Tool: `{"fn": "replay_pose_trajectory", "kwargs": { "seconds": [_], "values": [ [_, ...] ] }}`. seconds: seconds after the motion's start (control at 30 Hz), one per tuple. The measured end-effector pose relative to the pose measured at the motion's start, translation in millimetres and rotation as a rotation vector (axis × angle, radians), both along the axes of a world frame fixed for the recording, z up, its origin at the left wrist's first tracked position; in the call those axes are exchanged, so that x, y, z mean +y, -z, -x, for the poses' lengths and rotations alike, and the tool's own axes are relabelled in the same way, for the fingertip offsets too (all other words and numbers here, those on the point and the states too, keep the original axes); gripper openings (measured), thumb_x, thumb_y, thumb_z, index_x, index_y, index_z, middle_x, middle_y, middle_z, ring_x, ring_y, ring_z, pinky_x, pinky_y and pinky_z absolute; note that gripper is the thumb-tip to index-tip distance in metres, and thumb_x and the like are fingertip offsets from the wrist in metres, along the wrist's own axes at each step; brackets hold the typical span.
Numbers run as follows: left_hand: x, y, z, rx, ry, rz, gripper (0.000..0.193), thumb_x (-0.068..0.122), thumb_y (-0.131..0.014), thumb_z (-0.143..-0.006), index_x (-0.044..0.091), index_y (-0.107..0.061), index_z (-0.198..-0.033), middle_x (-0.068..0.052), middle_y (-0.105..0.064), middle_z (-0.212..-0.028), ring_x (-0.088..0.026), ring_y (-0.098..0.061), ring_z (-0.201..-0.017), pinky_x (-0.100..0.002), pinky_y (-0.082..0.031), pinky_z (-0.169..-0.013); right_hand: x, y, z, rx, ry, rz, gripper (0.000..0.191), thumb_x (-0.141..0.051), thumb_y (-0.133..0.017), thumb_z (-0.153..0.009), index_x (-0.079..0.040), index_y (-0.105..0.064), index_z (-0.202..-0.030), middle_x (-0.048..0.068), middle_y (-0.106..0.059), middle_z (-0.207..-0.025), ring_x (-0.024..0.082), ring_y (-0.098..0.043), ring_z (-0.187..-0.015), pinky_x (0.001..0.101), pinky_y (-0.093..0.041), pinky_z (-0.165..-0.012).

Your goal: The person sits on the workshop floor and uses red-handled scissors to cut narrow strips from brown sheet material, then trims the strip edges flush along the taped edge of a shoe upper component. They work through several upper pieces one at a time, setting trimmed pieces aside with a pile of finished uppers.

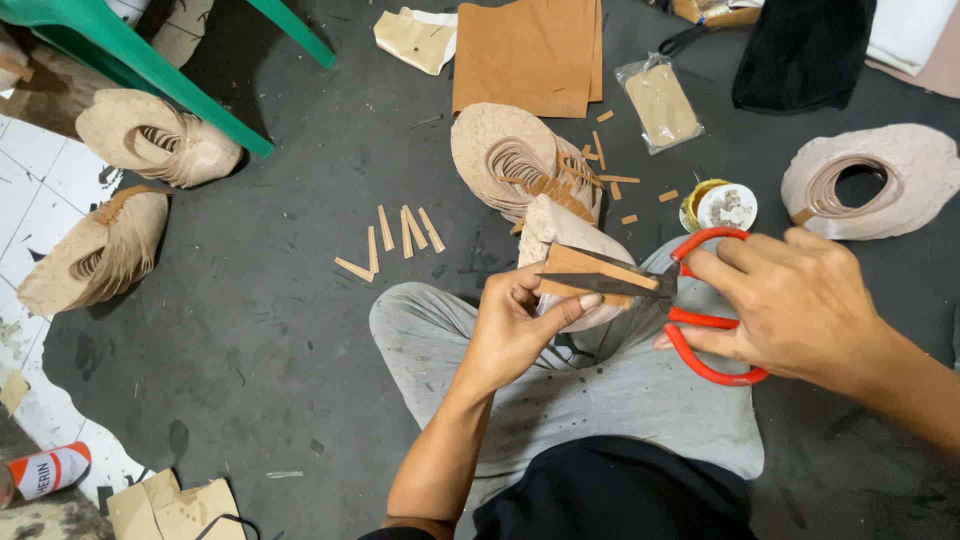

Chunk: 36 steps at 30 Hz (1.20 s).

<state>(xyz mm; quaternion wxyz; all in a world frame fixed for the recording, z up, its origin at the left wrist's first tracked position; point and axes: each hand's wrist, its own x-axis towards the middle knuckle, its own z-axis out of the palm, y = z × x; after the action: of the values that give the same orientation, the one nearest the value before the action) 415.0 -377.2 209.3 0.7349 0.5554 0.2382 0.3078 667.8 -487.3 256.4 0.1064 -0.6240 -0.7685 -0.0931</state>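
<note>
Cutting a tan strip (pixel 598 272) calls for a steady feed: judged from this view, the strip should stay flat and square to the blades, with the thumb kept back of the cutting line.

Left hand (pixel 520 325) pinches the strip between thumb and fingers, pressing it against a pale upper (pixel 560 232) held over the lap. Right hand (pixel 795 300) is closed through the red loops of the scissors (pixel 690 310), whose dark blades lie across the strip, nearly shut on it.

From the left hand, the strip sits at 2 o'clock, touching the fingertips; from the right hand it lies at 9 o'clock, beyond the scissor pivot.

On the dark mat (pixel 280 330), loose cut strips (pixel 400 235) lie at 10 o'clock of the left hand. A stack of uppers (pixel 510 160) sits at 12 o'clock, with brown sheets (pixel 525 50) beyond it. A small open tin (pixel 720 205) rests at 11 o'clock of the right hand, and another stack (pixel 880 180) at 1 o'clock.
</note>
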Motion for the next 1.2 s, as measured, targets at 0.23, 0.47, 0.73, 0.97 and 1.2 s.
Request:
{"fn": "replay_pose_trajectory", "kwargs": {
  "seconds": [0.23,0.47,0.73,0.97,1.2],
  "values": [
    [1.8,-0.4,3.0,0.027,-0.003,-0.025,0.024,-0.003,-0.075,-0.095,-0.007,-0.072,-0.119,-0.009,-0.077,-0.108,-0.009,-0.069,-0.097,-0.025,-0.058,-0.087,1.4,-0.1,-3.2,0.059,0.029,0.173,0.064,-0.068,-0.081,-0.059,-0.014,-0.070,-0.093,0.003,-0.071,-0.069,0.026,-0.062,-0.052,0.0370,-0.047,-0.055],
    [3.5,6.5,-2.8,-0.058,-0.076,0.042,0.029,-0.005,-0.074,-0.093,-0.005,-0.070,-0.122,-0.009,-0.075,-0.113,-0.010,-0.070,-0.100,-0.027,-0.059,-0.091,4.8,13.1,0.7,0.552,0.292,0.380,0.050,-0.040,-0.088,-0.070,-0.009,-0.067,-0.103,0.007,-0.066,-0.060,0.021,-0.066,-0.048,0.0382,-0.052,-0.052],
    [-16.7,20.9,-23.3,-0.127,-0.409,0.157,0.042,0.001,-0.072,-0.095,-0.002,-0.055,-0.133,-0.015,-0.062,-0.123,-0.021,-0.060,-0.114,-0.034,-0.052,-0.101,32.6,38.9,25.3,1.653,0.194,0.241,0.030,-0.001,-0.078,-0.082,-0.005,-0.056,-0.102,0.002,-0.063,-0.081,0.010,-0.058,-0.058,0.0281,-0.046,-0.051],
    [-1.4,-31.1,10.6,0.227,-0.132,-0.749,0.059,0.004,-0.070,-0.085,-0.006,-0.049,-0.139,-0.016,-0.060,-0.135,-0.019,-0.055,-0.130,-0.036,-0.044,-0.110,47.4,16.0,-6.4,1.257,-0.218,0.570,0.029,-0.003,-0.078,-0.081,-0.005,-0.061,-0.105,0.002,-0.069,-0.090,0.007,-0.060,-0.077,0.0219,-0.051,-0.065],
    [21.1,2.2,-9.9,0.124,0.070,0.010,0.022,0.003,-0.078,-0.094,-0.004,-0.069,-0.112,-0.005,-0.073,-0.098,-0.010,-0.067,-0.088,-0.028,-0.056,-0.081,38.3,13.9,-1.9,0.984,-0.019,0.129,0.034,-0.013,-0.072,-0.090,-0.001,-0.054,-0.115,0.004,-0.073,-0.110,0.012,-0.075,-0.093,0.0251,-0.062,-0.073]
  ]
}}
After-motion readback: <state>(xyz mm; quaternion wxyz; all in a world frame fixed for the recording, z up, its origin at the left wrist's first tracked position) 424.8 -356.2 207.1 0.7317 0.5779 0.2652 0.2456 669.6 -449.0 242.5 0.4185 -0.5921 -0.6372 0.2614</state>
